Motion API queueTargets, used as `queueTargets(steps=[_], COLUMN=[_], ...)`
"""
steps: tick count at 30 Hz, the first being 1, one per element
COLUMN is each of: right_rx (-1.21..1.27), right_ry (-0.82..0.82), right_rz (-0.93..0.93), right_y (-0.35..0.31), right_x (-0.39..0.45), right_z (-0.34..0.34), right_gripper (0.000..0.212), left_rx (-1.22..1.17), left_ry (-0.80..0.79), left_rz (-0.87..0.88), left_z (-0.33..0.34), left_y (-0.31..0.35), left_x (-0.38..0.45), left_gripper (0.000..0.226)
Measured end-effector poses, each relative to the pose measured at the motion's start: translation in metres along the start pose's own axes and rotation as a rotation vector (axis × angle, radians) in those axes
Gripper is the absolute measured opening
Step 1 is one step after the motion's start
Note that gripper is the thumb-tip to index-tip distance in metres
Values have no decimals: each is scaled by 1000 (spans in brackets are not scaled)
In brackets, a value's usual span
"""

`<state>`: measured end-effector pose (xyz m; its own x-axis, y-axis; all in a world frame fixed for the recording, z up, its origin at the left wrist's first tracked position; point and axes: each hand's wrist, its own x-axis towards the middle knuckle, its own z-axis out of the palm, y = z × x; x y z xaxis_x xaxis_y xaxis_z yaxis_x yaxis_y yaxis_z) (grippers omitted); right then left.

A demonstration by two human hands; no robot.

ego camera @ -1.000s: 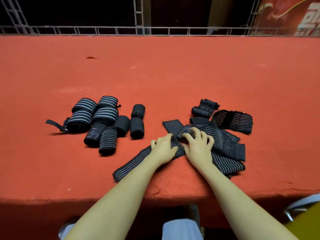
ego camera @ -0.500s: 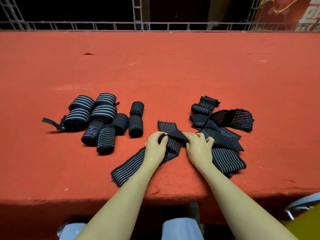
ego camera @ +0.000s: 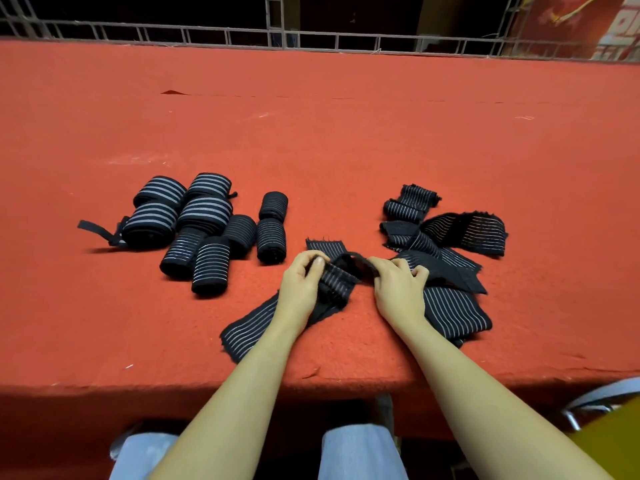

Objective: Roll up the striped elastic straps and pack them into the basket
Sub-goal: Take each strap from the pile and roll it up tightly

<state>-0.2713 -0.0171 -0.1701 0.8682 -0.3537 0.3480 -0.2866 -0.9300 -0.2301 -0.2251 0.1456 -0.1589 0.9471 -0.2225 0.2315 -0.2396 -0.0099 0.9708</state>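
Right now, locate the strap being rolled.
Head view, near centre: the strap lies between the rolled bundles and loose pile, gripped by left hand and right hand.

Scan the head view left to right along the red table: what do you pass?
Cluster of rolled straps → left hand → strap being rolled → right hand → pile of loose unrolled straps.

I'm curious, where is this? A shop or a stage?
Hard to say; maybe a stage or event worktable. A wide red felt-covered surface, a grey metal truss railing behind, and a red printed banner suggest that.
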Motion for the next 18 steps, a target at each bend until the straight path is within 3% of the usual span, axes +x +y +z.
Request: queueTargets(steps=[3,6,11,14,18], right_rx=[14,-41,-77,-62,109], right_ry=[12,49,288,377,409], right_rz=[-1,-64,-207,-305,-457], right_y=[1,1,0,-11,-56], right_x=[1,1,-4,-1,14], right_z=[1,3,4,1,-16], right_gripper=[36,38,49,44,41], left_rx=[-301,-298,-65,141,533], left_ry=[69,36,133,271,261], left_rz=[-95,-122,-77,63,207], left_z=[-8,-11,-11,-17,-27], left_y=[-7,-9,11,26,46], left_x=[1,0,-5,-14,-11], left_gripper=[25,26,25,19,5])
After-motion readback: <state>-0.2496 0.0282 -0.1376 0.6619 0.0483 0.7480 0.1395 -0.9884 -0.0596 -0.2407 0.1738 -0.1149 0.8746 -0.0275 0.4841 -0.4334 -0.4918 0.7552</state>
